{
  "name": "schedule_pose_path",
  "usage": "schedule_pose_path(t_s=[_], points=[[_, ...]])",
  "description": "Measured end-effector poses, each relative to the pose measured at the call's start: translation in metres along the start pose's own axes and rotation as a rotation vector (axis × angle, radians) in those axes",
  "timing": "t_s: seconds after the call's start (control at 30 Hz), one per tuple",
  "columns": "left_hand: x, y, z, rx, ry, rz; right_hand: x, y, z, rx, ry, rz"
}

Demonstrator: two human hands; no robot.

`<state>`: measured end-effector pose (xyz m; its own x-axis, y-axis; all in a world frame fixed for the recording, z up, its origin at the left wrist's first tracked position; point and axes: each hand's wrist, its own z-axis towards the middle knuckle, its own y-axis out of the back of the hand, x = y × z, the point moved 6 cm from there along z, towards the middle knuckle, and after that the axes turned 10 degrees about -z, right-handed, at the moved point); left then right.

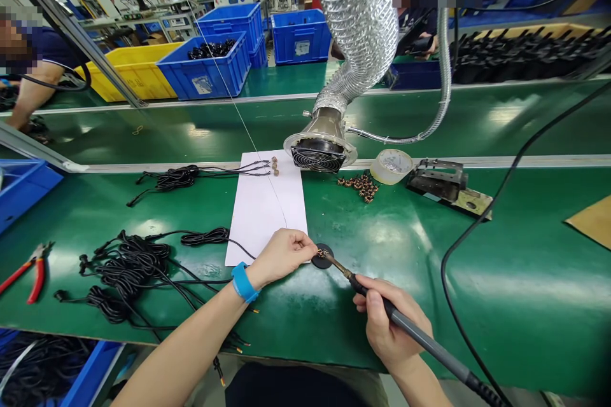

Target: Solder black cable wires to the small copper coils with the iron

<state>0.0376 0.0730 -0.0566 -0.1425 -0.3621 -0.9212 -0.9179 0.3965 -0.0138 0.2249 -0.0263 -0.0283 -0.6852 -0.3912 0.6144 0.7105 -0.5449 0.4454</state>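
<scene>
My left hand point(285, 254), with a blue band at the wrist, is closed in a pinch at the edge of a small black round disc point(323, 257). A thin solder wire point(243, 121) comes down from above into this hand, and a black cable point(241, 245) runs under it; the fingertips hide their ends. Small brass-coloured parts lie on the disc. My right hand point(394, 321) is wrapped round the grip of a soldering iron point(410, 329), whose tip meets the disc beside my left fingertips. A white sheet point(267, 203) lies behind the left hand.
Coiled black cables point(138, 267) and red-handled pliers point(41, 267) lie left. A fume duct point(319, 146) hangs ahead, near small brass parts point(360, 187), a tape roll point(391, 166) and a metal stand point(449, 187). The iron's cord point(449, 261) loops right. Two people work across the bench.
</scene>
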Motion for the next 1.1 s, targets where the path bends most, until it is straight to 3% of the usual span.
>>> schedule_pose_path(t_s=[0.73, 0.9, 1.1], points=[[0.0, 0.0, 0.001, -0.006, -0.023, -0.005, -0.001, -0.01, 0.005, 0.02, -0.053, -0.021], [-0.007, -0.002, -0.002, 0.01, -0.03, -0.017, 0.013, -0.031, 0.029, 0.125, 0.08, -0.031], [-0.017, -0.004, -0.006, 0.003, -0.077, -0.057, 0.011, -0.06, 0.033, 0.252, 0.072, 0.021]])
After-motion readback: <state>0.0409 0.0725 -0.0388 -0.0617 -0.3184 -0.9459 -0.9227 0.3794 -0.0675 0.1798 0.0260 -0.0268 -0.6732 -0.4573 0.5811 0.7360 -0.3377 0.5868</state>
